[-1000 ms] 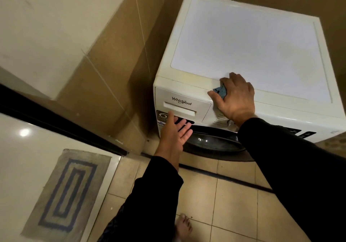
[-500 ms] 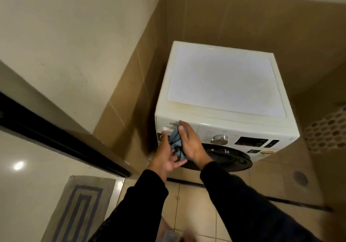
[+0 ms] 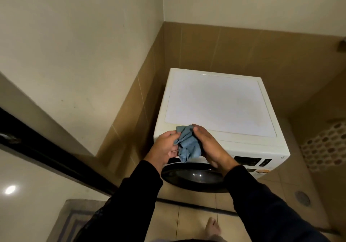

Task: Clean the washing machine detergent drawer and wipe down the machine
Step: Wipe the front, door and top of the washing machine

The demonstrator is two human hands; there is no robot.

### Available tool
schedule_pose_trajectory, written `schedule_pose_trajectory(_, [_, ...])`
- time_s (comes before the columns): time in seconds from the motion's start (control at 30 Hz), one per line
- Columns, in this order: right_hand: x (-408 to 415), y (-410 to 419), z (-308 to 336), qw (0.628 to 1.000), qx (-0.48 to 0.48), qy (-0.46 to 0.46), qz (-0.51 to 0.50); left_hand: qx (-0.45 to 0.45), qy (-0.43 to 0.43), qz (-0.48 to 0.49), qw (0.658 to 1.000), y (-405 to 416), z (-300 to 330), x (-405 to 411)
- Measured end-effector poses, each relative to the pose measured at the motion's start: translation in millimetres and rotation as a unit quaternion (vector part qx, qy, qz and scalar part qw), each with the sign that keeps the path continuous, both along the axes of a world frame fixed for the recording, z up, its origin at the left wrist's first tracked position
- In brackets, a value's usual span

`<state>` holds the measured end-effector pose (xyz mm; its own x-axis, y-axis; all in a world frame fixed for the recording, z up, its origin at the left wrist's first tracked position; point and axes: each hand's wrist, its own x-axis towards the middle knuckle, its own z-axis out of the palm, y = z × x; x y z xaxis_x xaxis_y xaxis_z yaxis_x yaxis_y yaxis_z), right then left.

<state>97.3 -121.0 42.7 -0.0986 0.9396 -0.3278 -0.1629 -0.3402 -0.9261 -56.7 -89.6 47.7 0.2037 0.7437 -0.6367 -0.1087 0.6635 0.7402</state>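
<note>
Washing machine (image 3: 221, 108) stands in a tiled corner: left wall (image 3: 131, 110) runs just beside its left flank, back wall (image 3: 234, 49) close behind. Top panel bare, open to reach from above. Front approach over the floor tiles (image 3: 196, 223) open; both hands, left hand (image 3: 164, 146) and right hand (image 3: 209, 146), bunch a blue cloth (image 3: 187, 144) before the upper-left front. Door (image 3: 192, 176) bulges forward below.
</note>
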Motion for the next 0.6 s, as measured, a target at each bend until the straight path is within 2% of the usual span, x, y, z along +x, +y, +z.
schedule_pose_trajectory(0.13, [25,17,-3,0.997,-0.031,0.06,0.031,0.099,0.117,-0.015,0.988,12,-2,11])
schedule_pose_trajectory(0.23, [40,40,-13,0.999,-0.033,-0.007,0.04,0.132,0.179,0.005,0.975,20,-5,21])
schedule_pose_trajectory(0.33, [57,62,-8,0.991,-0.036,-0.052,0.116,0.129,0.195,0.036,0.972,22,1,37])
schedule_pose_trajectory(0.43, [72,84,3,0.971,-0.024,-0.081,0.224,0.179,0.219,0.06,0.957,22,8,48])
schedule_pose_trajectory(0.53, [80,93,7,0.944,-0.01,-0.067,0.324,0.235,0.246,0.111,0.934,17,19,52])
schedule_pose_trajectory(0.6, [80,98,14,0.926,0.016,-0.094,0.365,0.248,0.265,0.125,0.923,7,30,56])
